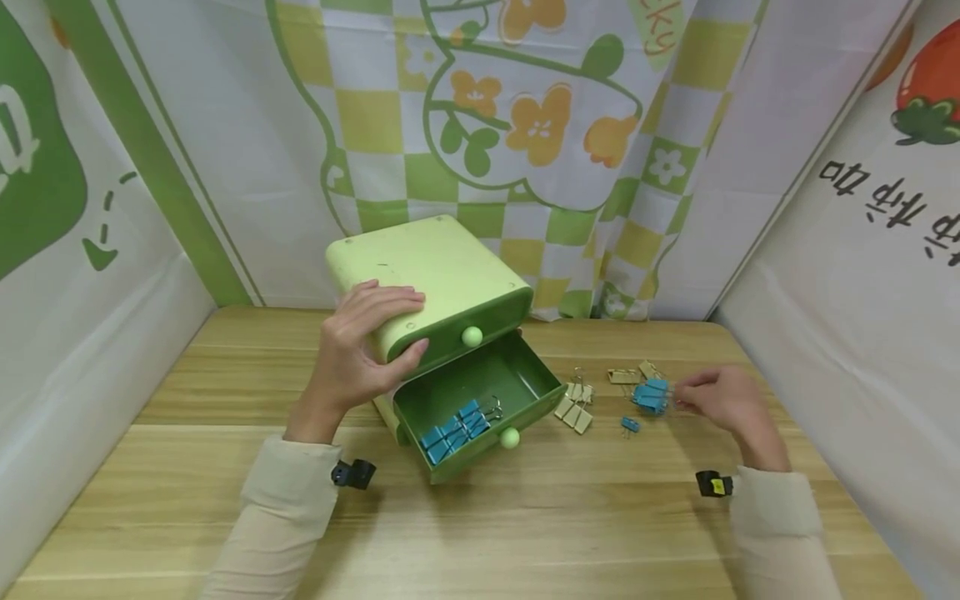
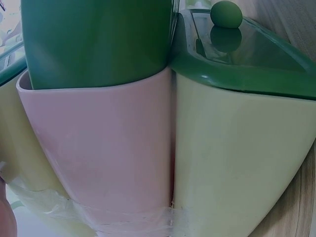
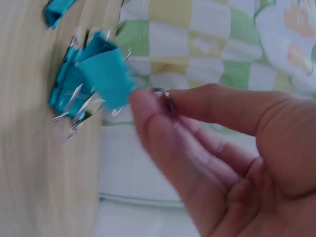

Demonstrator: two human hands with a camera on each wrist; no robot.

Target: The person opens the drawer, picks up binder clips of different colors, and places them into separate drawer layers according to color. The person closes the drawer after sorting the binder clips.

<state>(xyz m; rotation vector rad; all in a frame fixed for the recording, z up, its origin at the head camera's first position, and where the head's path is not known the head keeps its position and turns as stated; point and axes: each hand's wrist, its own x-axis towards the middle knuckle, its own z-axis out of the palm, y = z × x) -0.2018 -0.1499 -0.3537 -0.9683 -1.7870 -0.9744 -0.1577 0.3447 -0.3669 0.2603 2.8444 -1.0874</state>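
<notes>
Head view, edges: tabletop [image 1: 585,517], wood, running back to a checkered curtain [image 1: 540,225], with printed white panels at both sides.
Moving room: a stretch of wood between my two wrists, in front of the open drawer; a narrower strip between its right corner and my right hand, where the loose clips lie.
Drawer unit [image 1: 427,262]: pale yellow-green, set at an angle; upper drawer [image 1: 442,337] closed, round knob on its front.
Open drawer [image 1: 536,408]: green, pulled out beneath the upper one, rim free on top; blue clips [image 1: 453,431] in a row near its front wall.
Left hand [image 1: 356,350]: mine, fingers laid along the unit's top, thumb across its front edge.
Right hand [image 1: 723,400]: mine, well apart from the left, thumb and forefinger pinching the wire of one blue binder clip [image 3: 106,74], blurred.
Clip pile [image 3: 71,89]: blue, on the wood, just beside the pinched one.
Small blue clip [image 1: 630,425]: alone, nearer me than the pile.
Cream clips [image 1: 574,412]: by the drawer's right corner, others behind the pile.
</notes>
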